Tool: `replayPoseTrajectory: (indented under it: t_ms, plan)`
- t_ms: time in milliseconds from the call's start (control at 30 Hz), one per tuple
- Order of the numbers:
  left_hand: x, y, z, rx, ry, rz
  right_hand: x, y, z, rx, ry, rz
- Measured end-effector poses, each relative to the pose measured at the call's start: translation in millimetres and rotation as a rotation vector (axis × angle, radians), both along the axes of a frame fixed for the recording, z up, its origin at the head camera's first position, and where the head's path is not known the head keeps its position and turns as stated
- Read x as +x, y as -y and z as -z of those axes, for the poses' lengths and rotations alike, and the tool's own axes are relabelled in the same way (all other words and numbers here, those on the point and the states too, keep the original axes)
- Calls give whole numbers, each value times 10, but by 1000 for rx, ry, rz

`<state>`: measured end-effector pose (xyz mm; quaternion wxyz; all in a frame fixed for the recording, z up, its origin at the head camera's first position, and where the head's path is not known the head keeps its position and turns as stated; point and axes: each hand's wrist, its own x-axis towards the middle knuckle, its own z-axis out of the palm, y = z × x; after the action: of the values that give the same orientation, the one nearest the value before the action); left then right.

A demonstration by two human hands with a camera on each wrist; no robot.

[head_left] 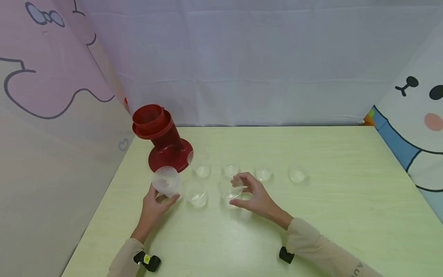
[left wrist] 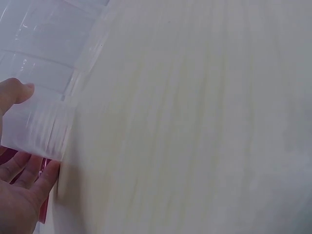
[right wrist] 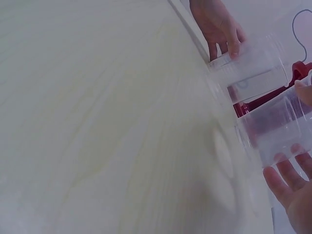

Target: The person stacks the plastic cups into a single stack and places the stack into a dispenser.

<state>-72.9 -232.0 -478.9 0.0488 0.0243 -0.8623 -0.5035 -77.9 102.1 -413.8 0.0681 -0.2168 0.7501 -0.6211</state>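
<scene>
My left hand (head_left: 154, 209) grips a nested stack of clear plastic cups (head_left: 166, 181) at the left of the table. Several ridged rims show on that stack (left wrist: 46, 117) in the left wrist view, with the thumb on one side and fingers on the other. A single clear plastic cup (head_left: 228, 189) is held between the thumb and fingers of my right hand (head_left: 256, 196). In the right wrist view this cup (right wrist: 275, 129) lies sideways between fingers and thumb. Between the hands another clear cup (head_left: 196, 196) stands on the table.
A row of clear cups runs behind the hands, from one (head_left: 202, 170) near the left to one (head_left: 298, 174) at the right. A red plastic stand (head_left: 167, 144) with a round base and tubular top is at the back left. A white cloth (head_left: 259, 69) hangs behind the table (head_left: 339, 215).
</scene>
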Motion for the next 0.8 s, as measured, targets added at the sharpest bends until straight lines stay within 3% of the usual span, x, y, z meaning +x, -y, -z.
replayPoseTrajectory:
  t_ms: [600, 800]
  plan:
    - [13, 2, 7, 0, 2, 1, 11, -3, -115, -38, -47, -6]
    - [104, -138, -316, 2, 23, 3, 4, 3, -163, -64, -55, -18]
